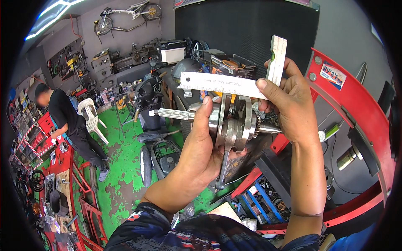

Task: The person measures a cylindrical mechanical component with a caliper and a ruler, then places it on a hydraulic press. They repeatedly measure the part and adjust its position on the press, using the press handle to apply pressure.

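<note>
My left hand point(199, 152) is closed around a metal crankshaft point(237, 129), holding it up in front of me. Its splined end point(173, 114) points left, and a tapered end point(268, 128) with a small gear beside it points right. From the middle hangs the connecting rod point(224, 169). My right hand point(293, 98) grips a try square point(220, 83) at its corner, thumb pressed on the blade. The flat blade lies across the upper rims of the crank webs; whether it touches both, I cannot tell. The square's thick stock, with a green level vial point(273, 55), points up.
A red metal frame point(383, 154) curves along the right side. Below the crankshaft is a blue-edged tool tray point(266, 205). At left a person point(73, 125) stands by a red workbench point(63, 163), near a white plastic chair point(90, 115). Motorcycle parts point(148, 100) stand on the green floor point(121, 167).
</note>
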### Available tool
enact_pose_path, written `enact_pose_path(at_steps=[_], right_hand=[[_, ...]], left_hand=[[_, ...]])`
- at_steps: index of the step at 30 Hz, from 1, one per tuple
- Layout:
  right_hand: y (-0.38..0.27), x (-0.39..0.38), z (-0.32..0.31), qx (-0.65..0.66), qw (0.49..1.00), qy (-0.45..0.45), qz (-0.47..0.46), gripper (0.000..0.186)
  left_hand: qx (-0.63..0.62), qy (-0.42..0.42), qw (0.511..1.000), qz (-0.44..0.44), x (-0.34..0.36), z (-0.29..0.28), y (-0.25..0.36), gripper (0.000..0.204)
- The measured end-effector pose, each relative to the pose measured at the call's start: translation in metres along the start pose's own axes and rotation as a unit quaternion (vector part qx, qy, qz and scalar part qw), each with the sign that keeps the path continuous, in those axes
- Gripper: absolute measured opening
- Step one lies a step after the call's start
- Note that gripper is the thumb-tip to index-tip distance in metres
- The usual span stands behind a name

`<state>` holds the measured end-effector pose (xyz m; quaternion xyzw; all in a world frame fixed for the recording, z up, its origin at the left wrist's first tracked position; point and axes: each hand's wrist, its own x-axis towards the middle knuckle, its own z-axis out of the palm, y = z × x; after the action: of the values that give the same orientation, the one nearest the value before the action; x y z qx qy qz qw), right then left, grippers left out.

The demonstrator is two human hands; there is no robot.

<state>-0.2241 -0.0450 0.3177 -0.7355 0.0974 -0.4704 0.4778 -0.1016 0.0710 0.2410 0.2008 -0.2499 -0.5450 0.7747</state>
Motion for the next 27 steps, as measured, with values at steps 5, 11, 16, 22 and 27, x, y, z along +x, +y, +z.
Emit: enact_pose_path(at_steps=[5,11,16,22,27], right_hand=[[0.003,0.001,-0.0016,-0.007,1.0,-0.001,-0.006,0.037],[0.0033,0.0001,-0.0025,-0.001,1.0,0.0,-0.008,0.037],[0.003,-0.0002,-0.003,0.002,1.0,-0.002,-0.001,0.04],[0.0052,0.0011,-0.004,-0.004,1.0,-0.009,-0.009,0.041],[0.0063,0.002,-0.0011,0.002,1.0,-0.016,-0.005,0.04]], left_hand=[[-0.011,-0.007,1.0,-0.004,0.0031,-0.0049,-0.0013,0.06],[-0.013,-0.005,1.0,-0.002,0.0044,-0.0053,-0.0028,0.06],[-0.001,-0.01,1.0,0.004,0.0049,-0.0069,-0.0025,0.06],[-0.006,0.003,1.0,-0.014,0.0046,-0.0076,-0.001,0.063],[-0.001,0.007,1.0,-0.002,0.0021,-0.0079,-0.0001,0.064]])
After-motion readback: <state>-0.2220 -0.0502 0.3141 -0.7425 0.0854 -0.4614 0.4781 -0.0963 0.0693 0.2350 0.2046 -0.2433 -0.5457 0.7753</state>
